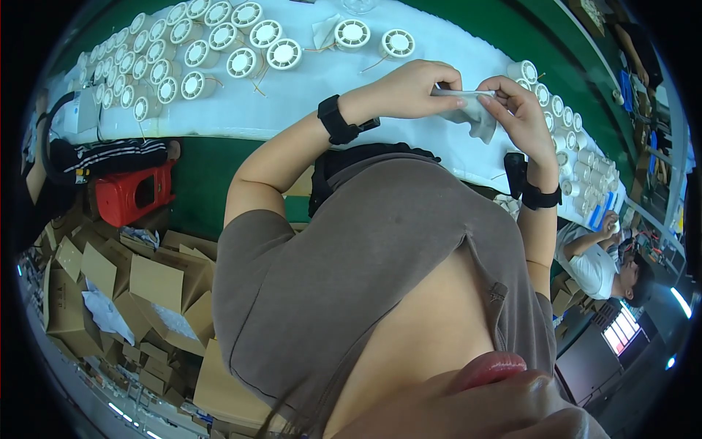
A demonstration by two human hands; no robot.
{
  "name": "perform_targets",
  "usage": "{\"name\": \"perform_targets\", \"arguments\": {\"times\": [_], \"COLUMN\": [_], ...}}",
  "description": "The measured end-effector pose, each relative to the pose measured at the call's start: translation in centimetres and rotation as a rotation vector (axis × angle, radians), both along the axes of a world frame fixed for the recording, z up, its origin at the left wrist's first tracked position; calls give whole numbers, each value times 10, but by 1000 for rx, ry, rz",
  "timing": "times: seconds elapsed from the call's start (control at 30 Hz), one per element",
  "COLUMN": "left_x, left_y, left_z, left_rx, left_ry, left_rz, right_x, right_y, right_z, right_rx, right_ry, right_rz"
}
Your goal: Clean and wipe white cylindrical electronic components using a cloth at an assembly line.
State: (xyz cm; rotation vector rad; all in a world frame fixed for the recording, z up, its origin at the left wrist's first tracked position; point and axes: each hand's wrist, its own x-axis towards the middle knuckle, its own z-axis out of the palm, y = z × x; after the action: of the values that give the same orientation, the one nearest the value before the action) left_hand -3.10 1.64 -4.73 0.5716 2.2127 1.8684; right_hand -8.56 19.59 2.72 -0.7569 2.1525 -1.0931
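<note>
My left hand [423,89] and my right hand [518,113] are close together above the table, both closed on a small grey cloth [477,121]. Each pinches it between thumb and fingers near its upper edge, and the loose part hangs down in folds. Beyond my left hand stand white round parts with slotted faces, one [398,44] trailing a thin orange wire and another [352,34] beside it. More such parts [541,94] stand close to the right of my right hand. A black strap [338,121] is around my left wrist, another [541,196] around my right.
Rows of the white round parts [199,53] fill the left of the pale-blue-covered table [314,91]. A red stool [131,192] and open cardboard boxes [157,282] are on the left. One person sits at left; another, in a white shirt [591,271], works at right.
</note>
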Motion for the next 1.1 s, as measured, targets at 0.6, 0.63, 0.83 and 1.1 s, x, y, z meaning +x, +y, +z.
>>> {"name": "perform_targets", "arguments": {"times": [0.6,0.63,0.83,1.1], "left_x": [36,37,42,35], "left_y": [-54,-56,-75,-78], "left_z": [-43,-41,-34,-10], "left_rx": [1047,1064,1302,1326], "left_ry": [-458,-477,-473,-509], "left_rz": [718,782,894,715], "right_x": [-87,-93,-103,-86], "right_y": [-139,-147,-180,-146], "right_z": [-83,-95,-115,-47], "right_rx": [-143,-146,-326,-189], "right_ry": [264,269,250,1023], "right_rz": [-104,-90,7,237]}}
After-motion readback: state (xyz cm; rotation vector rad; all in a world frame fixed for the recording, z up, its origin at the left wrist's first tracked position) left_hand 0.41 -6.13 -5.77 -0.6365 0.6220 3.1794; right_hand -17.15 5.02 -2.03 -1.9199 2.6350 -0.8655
